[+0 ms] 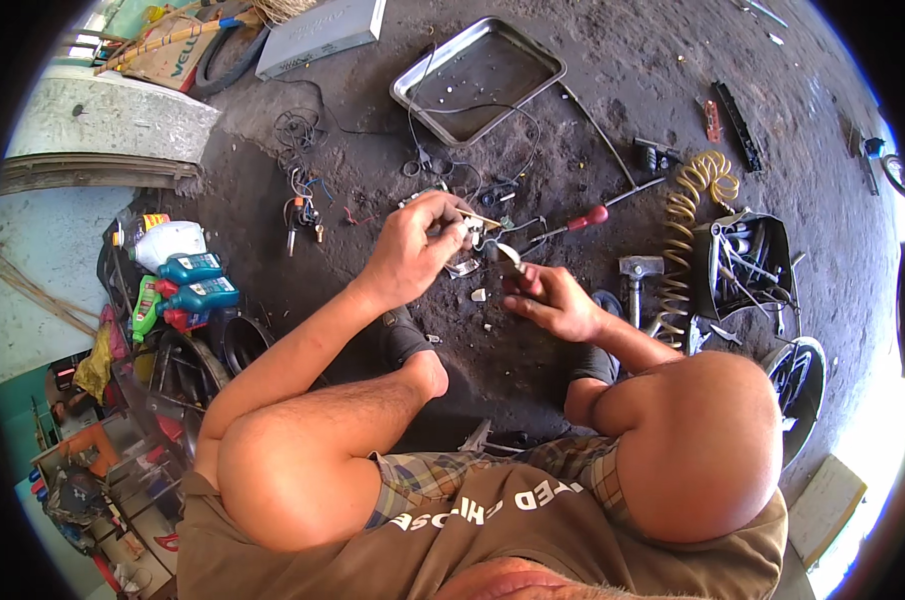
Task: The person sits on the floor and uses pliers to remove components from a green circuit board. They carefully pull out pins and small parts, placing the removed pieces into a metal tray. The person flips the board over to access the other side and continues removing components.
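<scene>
Repair workshop: grimy floor (623, 60), hammer (641, 267), red-handled screwdriver (586, 217), coiled hose (677, 235) (yellowish), tool-filled black bin (705, 270).

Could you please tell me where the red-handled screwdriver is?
In the head view, the screwdriver lies on the ground right of centre, beyond the right hand and left of the coiled yellow hose.
</scene>
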The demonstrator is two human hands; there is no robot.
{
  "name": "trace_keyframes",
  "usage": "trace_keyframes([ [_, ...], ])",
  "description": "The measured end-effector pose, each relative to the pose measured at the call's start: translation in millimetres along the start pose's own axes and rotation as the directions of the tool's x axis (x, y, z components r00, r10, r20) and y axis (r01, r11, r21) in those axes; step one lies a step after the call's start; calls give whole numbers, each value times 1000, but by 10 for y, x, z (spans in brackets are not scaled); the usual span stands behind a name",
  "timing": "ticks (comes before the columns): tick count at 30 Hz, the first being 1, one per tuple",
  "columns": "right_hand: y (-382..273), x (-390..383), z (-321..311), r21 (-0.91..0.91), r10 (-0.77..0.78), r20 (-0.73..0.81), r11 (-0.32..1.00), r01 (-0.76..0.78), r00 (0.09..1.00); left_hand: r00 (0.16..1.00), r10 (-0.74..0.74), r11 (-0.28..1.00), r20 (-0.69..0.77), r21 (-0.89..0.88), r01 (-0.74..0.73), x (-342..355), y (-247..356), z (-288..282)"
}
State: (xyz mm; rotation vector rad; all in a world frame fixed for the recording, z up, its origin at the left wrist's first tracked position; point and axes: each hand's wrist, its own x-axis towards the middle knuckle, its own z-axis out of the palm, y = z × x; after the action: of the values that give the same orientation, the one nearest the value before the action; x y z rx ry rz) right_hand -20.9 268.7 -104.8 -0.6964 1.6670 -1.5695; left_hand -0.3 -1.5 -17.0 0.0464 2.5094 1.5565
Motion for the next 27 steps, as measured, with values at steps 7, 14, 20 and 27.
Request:
trace_keyframes([
  [7, -83, 143, -66, 147, 58, -262, 989, -20, 963, 951, -276, 791, 139, -528, 307, -49, -53, -23],
  [14, 106, 175, 71, 209, 115, -322, 977, -48, 940, 902, -308, 723, 303, -541, 429, -68, -92, 86],
  [20, 226, 185, 40, 402, 291, -365, 906, -132, 884, 993, 10, 961, -120, 275, 24, -112, -978, -492],
  [27, -25, 103, -93, 822, 559, -255, 555, -128, 789, 951, -71, 565, -302, 773, 288, -276, -1650, -1727],
])
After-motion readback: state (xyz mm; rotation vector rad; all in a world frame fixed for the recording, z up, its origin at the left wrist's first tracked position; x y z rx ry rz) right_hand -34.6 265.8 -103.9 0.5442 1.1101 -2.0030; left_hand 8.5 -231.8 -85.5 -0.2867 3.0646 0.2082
